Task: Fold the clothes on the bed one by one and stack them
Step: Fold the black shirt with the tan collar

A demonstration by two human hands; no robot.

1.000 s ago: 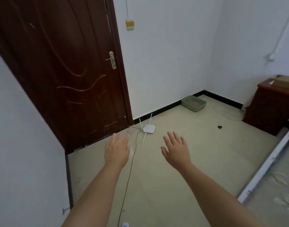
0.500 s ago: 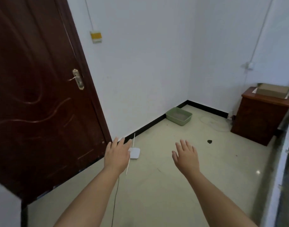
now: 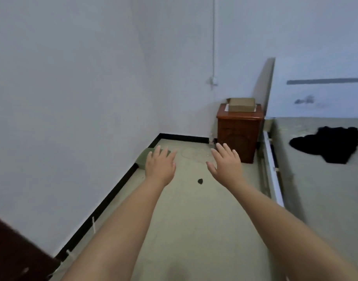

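We held both bare arms stretched forward from the bottom of the frame, over a pale green floor (image 3: 194,220). Our left hand (image 3: 160,165) sat just left of centre, palm down, fingers straight and slightly spread, gripping nothing. Our right hand (image 3: 226,165) sat just right of centre, also palm down with fingers straight and apart, gripping nothing. The two hands were near each other but not touching.

At the right edge of the frame lay the bed (image 3: 320,199), its surface a muted grey-green, with a white side rail (image 3: 272,169) running along its left edge. On the bed, in the upper right of the frame, was a black garment (image 3: 328,146). It lay flat but crumpled and unfolded, an irregular dark patch with ragged, lobed edges. Its cloth was so dark that we could not make out seams, sleeves or what kind of garment it was. It was well apart from both hands.

Above centre, in the room's far corner, a reddish-brown wooden cabinet (image 3: 239,134) stood just beside the bed's head, with an open cardboard box (image 3: 241,104) on top. A green tray (image 3: 145,159) lay on the floor against the left wall, partly hidden by our left hand. A small dark speck (image 3: 200,181) lay on the floor between our forearms. A dark brown door (image 3: 14,252) filled the lower left corner.
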